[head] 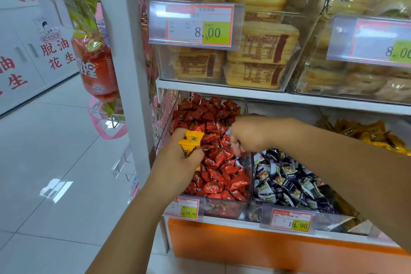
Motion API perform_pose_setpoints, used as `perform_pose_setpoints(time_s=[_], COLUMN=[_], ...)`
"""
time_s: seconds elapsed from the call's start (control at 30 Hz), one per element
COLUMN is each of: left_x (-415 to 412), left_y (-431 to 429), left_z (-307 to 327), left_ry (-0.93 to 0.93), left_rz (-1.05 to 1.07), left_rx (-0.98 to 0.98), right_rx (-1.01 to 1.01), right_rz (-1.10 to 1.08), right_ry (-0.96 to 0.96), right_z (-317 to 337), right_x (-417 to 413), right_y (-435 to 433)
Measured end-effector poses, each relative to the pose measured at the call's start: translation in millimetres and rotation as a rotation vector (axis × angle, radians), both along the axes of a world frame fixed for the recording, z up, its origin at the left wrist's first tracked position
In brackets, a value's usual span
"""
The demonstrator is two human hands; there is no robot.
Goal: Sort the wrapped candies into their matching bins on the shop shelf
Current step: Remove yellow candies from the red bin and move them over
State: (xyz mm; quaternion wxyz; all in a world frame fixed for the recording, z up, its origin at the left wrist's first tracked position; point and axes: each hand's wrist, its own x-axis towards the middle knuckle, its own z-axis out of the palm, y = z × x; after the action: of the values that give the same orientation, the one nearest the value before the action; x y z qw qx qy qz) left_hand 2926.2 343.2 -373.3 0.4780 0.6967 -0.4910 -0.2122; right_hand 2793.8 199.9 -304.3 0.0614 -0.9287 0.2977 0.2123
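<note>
My left hand (178,162) grips a few yellow wrapped candies (191,142) over the clear bin of red candies (250,184). My right hand (244,138) hovers curled over the same bin, fingertips down among the red candies (218,169); what it pinches is hidden. To the right sits a bin of dark blue and white candies (289,182). Further right, a bin of yellow candies (373,135) shows behind my right forearm.
The shelf above carries clear bins of wrapped cakes (255,51) with 8.00 price tags. Price tags (185,208) hang on the lower bins' fronts. A white shelf post (124,51) stands left, with hanging snack bags (97,69). Tiled aisle floor lies left.
</note>
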Motion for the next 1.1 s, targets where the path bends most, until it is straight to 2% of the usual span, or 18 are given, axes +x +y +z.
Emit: perform_pose_setpoints(time_s=[0.2, 0.27, 0.43, 0.6, 0.8, 0.93, 1.0, 1.1], left_x=[6, 9, 9, -1, 2, 3, 4, 9], left_y=[2, 3, 2, 0, 3, 4, 4, 4], left_z=[1, 1, 4, 7, 8, 8, 8, 6], left_ry=[0.014, 0.01, 0.005, 0.013, 0.004, 0.038, 0.039, 0.03], left_rz=[-0.001, -0.001, 0.012, 0.008, 0.012, 0.031, 0.037, 0.04], left_rx=[0.001, -0.005, -0.017, -0.036, -0.029, -0.016, -0.027, -0.042], right_rx=[-0.176, -0.165, 0.025, -0.255, -0.164, -0.273, -0.275, -0.165], right_rz=[0.071, 0.079, -0.018, 0.124, 0.041, 0.115, 0.109, 0.072], right_ry=[0.273, 0.234, 0.002, 0.165, 0.118, 0.344, 0.386, 0.266], right_z=[-10, -15, -14, -22, -23, -26, -25, -23], right_x=[20, 18, 1, 7, 4, 15, 22, 18], right_y=[8, 4, -10, -1, -10, -5, -3, -11])
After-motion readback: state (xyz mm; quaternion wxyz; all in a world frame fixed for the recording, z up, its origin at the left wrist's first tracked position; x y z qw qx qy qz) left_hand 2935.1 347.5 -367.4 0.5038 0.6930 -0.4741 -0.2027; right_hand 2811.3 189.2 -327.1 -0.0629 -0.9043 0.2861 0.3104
